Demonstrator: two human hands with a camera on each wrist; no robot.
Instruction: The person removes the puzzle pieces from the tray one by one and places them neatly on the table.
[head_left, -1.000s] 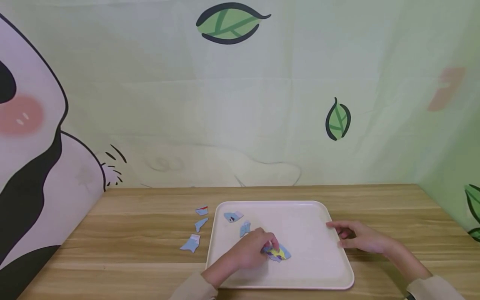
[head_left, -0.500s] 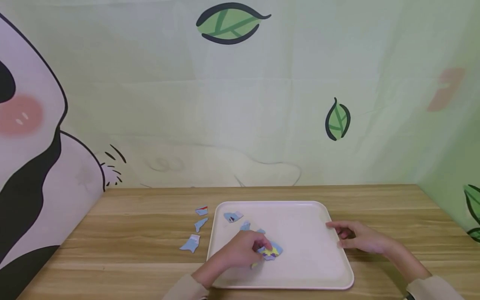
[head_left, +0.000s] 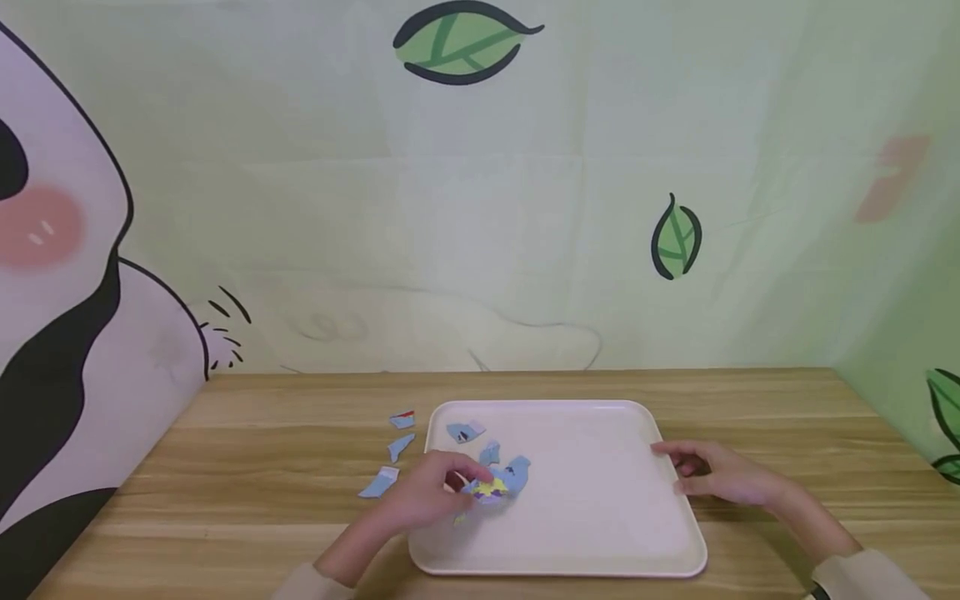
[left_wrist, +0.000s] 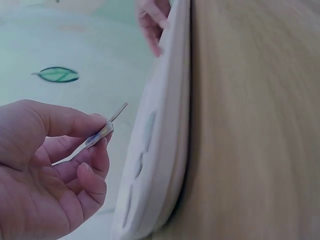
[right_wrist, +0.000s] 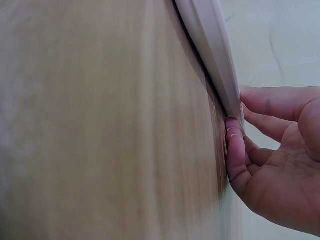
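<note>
Over the left half of the cream tray (head_left: 600,483), the left hand (head_left: 427,498) holds a yellow-and-blue piece (head_left: 491,492), its fingers clamped on the flat bit between thumb and fingertips; the left wrist view shows it edge-on, thin and seemingly raised off the tray. Just beside the yellow patch is a blue part (head_left: 518,473); whether it belongs to the same piece or lies beneath cannot be told. Close below the hand shows a small greenish piece (head_left: 459,519), while two blue-toned pieces (head_left: 466,432) lie toward the tray's far left corner. Three more pieces (head_left: 401,447) lie on the wooden surface (head_left: 225,467), outside the left rim. At the opposite side, the right hand (head_left: 716,473) has its fingers curled on the right rim, thumb spaced from the forefinger, apparently steadying the tray. The step in hand looks to be shifting or placing this piece among the others. Such a move would next call for a level, gentle descent, printed face up, its outline turned to suit its neighbours without nudging them, then a clean release.
</note>
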